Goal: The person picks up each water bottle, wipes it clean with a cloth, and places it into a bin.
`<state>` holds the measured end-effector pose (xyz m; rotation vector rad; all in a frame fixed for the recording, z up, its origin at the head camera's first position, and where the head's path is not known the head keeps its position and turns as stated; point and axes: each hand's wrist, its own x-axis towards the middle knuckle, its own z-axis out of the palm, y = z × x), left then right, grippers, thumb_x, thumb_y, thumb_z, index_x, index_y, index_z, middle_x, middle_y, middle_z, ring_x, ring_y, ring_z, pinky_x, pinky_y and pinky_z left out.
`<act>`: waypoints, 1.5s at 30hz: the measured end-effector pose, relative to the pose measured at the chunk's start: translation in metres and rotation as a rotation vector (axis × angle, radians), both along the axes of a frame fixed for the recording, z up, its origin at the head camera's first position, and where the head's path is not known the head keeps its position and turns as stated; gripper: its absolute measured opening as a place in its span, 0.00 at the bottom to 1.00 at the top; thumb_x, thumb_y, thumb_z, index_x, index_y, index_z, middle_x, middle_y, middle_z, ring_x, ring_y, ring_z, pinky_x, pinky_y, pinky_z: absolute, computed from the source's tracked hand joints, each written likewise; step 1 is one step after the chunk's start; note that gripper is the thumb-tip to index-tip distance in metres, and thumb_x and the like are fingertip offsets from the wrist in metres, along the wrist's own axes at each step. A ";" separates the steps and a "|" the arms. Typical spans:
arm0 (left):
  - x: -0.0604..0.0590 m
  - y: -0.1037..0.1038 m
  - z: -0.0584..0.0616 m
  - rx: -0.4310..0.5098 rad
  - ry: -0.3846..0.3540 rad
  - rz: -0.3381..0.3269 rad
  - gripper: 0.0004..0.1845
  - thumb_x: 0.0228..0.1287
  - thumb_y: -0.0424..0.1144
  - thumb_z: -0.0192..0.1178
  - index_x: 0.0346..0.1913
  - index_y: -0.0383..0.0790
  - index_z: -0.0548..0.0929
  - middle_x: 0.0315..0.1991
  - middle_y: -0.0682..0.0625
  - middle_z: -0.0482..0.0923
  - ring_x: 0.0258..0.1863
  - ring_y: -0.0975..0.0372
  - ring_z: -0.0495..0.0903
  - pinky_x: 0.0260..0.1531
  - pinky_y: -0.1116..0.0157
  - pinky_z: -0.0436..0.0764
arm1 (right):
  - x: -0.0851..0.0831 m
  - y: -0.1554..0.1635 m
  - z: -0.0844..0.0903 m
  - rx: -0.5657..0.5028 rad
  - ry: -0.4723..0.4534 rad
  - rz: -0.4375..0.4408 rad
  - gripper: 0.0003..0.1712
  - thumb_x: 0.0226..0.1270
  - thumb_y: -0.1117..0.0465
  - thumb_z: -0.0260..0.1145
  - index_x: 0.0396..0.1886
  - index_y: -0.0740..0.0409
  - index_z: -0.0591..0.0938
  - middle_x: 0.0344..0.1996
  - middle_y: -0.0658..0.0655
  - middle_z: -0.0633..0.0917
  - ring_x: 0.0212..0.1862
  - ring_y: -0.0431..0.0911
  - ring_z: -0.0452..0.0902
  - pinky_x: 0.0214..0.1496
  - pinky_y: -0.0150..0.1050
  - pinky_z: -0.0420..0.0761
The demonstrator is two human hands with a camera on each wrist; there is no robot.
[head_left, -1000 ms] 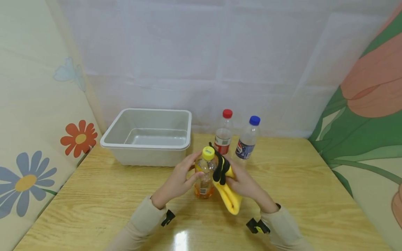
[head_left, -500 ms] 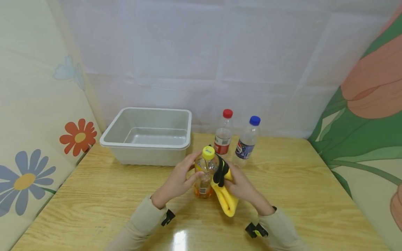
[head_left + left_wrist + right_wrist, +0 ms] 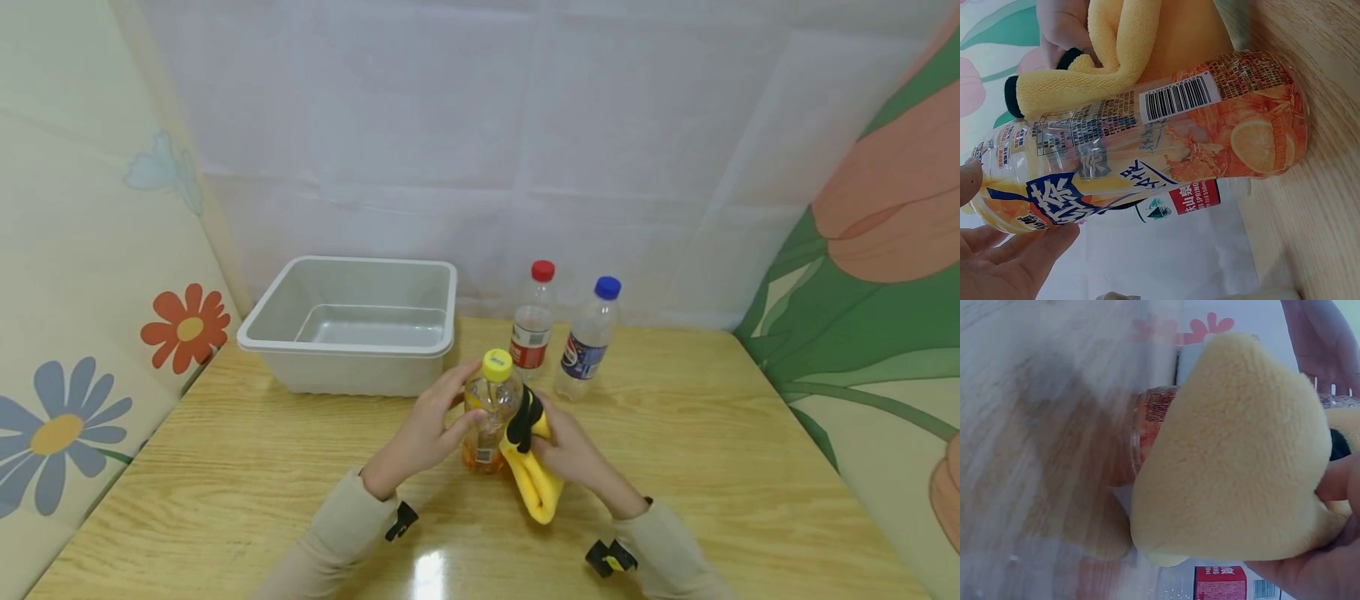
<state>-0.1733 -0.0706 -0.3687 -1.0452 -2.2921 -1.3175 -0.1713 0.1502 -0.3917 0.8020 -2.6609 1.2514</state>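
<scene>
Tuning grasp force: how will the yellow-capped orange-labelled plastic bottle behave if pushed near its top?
The yellow-capped orange-labelled plastic bottle looks nearly empty, so probably light. Tall on a narrow base, it would likely tip. Its thin clear wall may dent under the left hand, and the glossy wooden table could let it slide.

A staged tabletop booth — white sheet backdrop [image 3: 480, 125], flower-printed side panels [image 3: 75, 333].

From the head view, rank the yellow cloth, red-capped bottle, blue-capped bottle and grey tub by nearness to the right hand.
1. Yellow cloth: held in the right hand.
2. Red-capped bottle and blue-capped bottle: just behind the hand, too close to call.
3. Grey tub: back left, farthest.
</scene>
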 end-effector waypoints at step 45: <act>0.002 -0.004 -0.005 0.168 0.036 -0.004 0.28 0.56 0.27 0.60 0.60 0.26 0.65 0.55 0.36 0.68 0.51 0.47 0.73 0.48 0.65 0.77 | 0.010 0.004 -0.008 0.118 0.041 0.007 0.33 0.51 0.75 0.63 0.60 0.67 0.66 0.47 0.65 0.79 0.46 0.53 0.76 0.48 0.50 0.77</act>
